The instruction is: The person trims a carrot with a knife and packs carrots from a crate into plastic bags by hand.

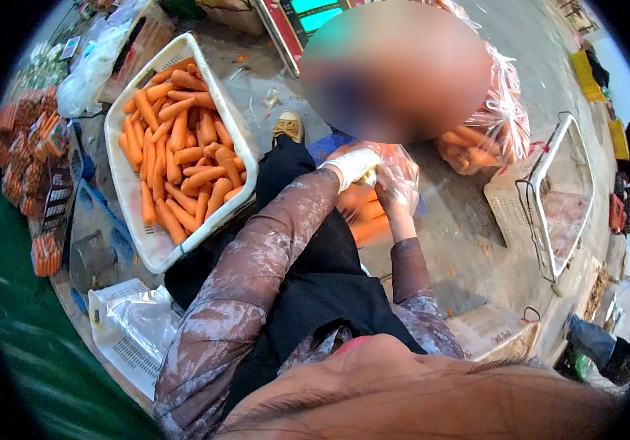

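In front of my lap is a clear plastic bag [362, 216] with orange carrots inside, its upper part gathered between my hands. My left hand [355, 163], in a white glove, is closed at the bag's top. Close beside it, my right hand [398, 192] grips the bag's plastic from the other side. The fingertips of both hands are partly hidden by the film and a blurred oval patch. To the left stands a white plastic crate [245, 139] holding many loose carrots [175, 143].
Filled carrot bags [487, 139] stand beyond my hands. A white crate [561, 194] lies at the right. Digital scales [285, 33] sit at the top. Packed carrots [25, 136] are piled far left. Plastic bags [139, 315] lie on a white crate near my left elbow.
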Tool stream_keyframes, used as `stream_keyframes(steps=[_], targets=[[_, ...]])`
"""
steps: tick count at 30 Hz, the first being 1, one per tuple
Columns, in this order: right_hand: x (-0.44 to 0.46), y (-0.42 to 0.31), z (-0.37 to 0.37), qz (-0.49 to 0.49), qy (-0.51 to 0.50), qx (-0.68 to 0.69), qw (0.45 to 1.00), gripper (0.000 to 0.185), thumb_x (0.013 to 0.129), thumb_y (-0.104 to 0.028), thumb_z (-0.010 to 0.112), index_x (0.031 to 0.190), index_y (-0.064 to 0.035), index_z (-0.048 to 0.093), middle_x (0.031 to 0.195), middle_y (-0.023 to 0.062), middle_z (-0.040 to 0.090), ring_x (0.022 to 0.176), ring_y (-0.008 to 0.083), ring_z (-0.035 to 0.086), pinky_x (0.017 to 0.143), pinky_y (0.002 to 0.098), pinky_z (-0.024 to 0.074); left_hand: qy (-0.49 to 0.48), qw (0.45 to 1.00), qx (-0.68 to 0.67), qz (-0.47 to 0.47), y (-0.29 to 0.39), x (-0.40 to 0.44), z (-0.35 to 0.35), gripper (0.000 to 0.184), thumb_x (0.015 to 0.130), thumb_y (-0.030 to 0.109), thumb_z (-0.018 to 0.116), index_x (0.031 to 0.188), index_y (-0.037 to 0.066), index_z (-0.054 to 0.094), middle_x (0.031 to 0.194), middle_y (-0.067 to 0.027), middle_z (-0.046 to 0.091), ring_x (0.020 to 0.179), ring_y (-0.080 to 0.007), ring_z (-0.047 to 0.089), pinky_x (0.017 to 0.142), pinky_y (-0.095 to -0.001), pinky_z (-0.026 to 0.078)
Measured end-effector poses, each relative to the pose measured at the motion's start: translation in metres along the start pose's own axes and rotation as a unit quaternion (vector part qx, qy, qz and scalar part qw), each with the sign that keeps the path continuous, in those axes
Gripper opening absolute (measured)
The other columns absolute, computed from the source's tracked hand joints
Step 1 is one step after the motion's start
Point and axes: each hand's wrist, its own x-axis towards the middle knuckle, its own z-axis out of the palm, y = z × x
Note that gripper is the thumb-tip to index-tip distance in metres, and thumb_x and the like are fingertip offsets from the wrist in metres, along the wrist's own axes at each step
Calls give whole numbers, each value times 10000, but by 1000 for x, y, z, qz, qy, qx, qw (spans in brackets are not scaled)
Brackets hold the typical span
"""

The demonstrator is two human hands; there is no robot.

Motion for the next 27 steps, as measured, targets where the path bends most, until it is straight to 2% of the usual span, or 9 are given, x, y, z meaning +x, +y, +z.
stream_keyframes(steps=[7, 10, 11, 12, 15, 19, 21, 23, 27], targets=[[-17, -2, 1, 100, -13, 33, 994, 103, 796, -253, 642, 853, -167, 641, 840, 60, 611, 855, 261, 606, 794, 410, 466, -8, 999, 20, 26, -3, 10, 5, 180, 778, 197, 473, 708, 50, 550, 500, -16, 440, 349, -127, 357, 350, -272, 301], [-43, 20, 40, 39, -34, 25, 998, 171, 817, -275, 651, 854, -109, 658, 775, 63, 613, 747, 235, 606, 624, 348, 479, -107, 986, -73, -109, 14, 34, -34, 302, 778, 238, 481, 725, -34, 601, 600, -140, 565, 404, -210, 414, 405, -347, 373], [-48, 22, 45, 35, -17, 118, 992, 190, 839, -272, 645, 855, -84, 660, 750, 56, 607, 705, 198, 600, 562, 314, 474, 21, 994, -46, -98, 26, 14, -17, 378, 800, 303, 462, 757, -48, 597, 609, -170, 574, 400, -204, 384, 399, -339, 359], [-53, 7, 41, 313, -150, 426, 835, 204, 878, -232, 620, 888, -30, 651, 726, 36, 590, 630, 114, 561, 511, 284, 456, 46, 993, -36, -100, 34, 9, -13, 407, 810, 331, 450, 784, -45, 605, 614, -174, 581, 399, -202, 386, 402, -342, 361], [-66, -11, 39, 399, -43, 601, 691, 230, 914, -215, 587, 895, 12, 614, 706, 8, 561, 569, 77, 514, 537, 226, 445, 83, 989, 12, -120, 40, -2, -13, 489, 834, 441, 425, 839, -6, 622, 666, -150, 624, 458, -204, 443, 460, -349, 409], [-63, -18, 33, 347, 56, 431, 831, 163, 903, -137, 592, 908, 23, 621, 759, 29, 600, 634, 94, 573, 576, 231, 462, 87, 991, 73, -66, 38, -13, -1, 433, 837, 465, 454, 741, 71, 605, 602, -78, 580, 472, -186, 463, 468, -336, 416], [-56, -24, 24, 356, 102, 425, 826, 107, 883, -87, 600, 891, 13, 637, 799, 32, 624, 677, 99, 595, 599, 241, 469, 39, 993, 97, -53, 41, -19, 6, 405, 857, 447, 471, 726, 83, 591, 567, -65, 548, 441, -192, 470, 457, -316, 415], [-41, -37, -5, 165, 249, 177, 938, 74, 861, -41, 601, 892, 1, 653, 820, 20, 635, 688, 89, 590, 612, 231, 460, 31, 994, 94, -39, 35, -15, 7, 430, 881, 444, 469, 721, 64, 592, 553, -75, 543, 450, -199, 488, 457, -325, 419], [-47, -32, -18, 273, 165, 371, 872, 84, 839, 12, 588, 886, -25, 646, 817, 18, 633, 658, 85, 558, 572, 220, 436, 41, 987, 151, 49, 43, -39, 15, 494, 898, 427, 481, 858, -31, 665, 518, -43, 541, 421, -151, 501, 471, -268, 433]])
